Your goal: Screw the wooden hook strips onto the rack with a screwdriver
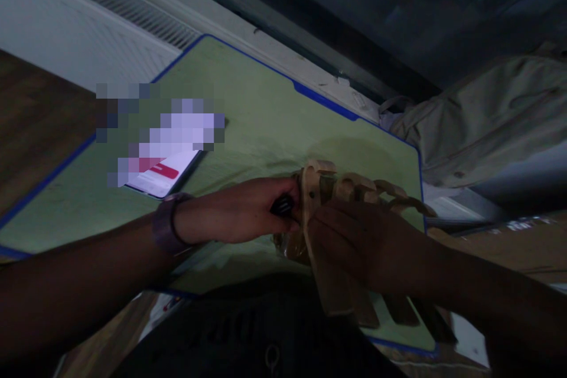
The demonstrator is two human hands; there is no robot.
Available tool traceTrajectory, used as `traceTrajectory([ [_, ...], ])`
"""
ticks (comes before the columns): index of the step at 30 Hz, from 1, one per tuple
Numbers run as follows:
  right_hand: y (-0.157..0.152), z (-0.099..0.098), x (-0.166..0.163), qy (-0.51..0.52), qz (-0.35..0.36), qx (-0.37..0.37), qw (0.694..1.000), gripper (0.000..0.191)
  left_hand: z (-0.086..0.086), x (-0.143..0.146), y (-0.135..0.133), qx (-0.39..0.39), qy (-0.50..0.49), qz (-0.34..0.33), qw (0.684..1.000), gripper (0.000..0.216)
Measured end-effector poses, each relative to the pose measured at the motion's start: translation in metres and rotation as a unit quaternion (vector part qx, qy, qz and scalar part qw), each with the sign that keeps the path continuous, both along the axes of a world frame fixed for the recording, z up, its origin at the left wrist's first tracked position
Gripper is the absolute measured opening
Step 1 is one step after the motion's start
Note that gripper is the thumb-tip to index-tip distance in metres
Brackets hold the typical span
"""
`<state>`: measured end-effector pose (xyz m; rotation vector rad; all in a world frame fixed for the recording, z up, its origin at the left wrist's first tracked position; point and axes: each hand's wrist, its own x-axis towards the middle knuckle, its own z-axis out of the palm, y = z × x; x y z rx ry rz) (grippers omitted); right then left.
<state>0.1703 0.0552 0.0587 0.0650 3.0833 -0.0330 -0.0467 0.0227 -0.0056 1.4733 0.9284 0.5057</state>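
My left hand (pixel 241 208) comes in from the left, its fingers closed around a small black object (pixel 282 205) with light marks; most of it is hidden, so I cannot tell its kind. That hand presses close to the side of a wooden assembly (pixel 330 286) made of several flat slats and curved pieces, with a dark hole in its near slat. My right hand (pixel 367 242) lies over the assembly from the right, fingers bent around the near slat. A shiny, brownish thing (pixel 295 246) shows under my left hand, too dim to name. A band circles my left wrist.
The assembly rests at the right of a light green table (pixel 252 94) with a blue edge. A lit phone (pixel 162 180), partly pixelated, lies on the left. A radiator (pixel 128 6) and sill border the far side. A beige cloth bag (pixel 491 124) sits at right.
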Motion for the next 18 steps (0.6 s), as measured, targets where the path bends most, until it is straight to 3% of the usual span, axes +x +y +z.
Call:
traceTrajectory([
  [12, -0.0046, -0.0010, 0.0030, 0.023, -0.062, 0.020, 0.998, 0.024, -0.0021, 0.0004, -0.0004, 0.016, 0.015, 0.009, 1.000, 0.016],
  [18, -0.0066, -0.0022, -0.0002, -0.006, -0.095, -0.009, 0.995, 0.020, -0.0032, 0.0035, -0.0012, 0.036, 0.017, 0.088, 0.995, 0.024],
])
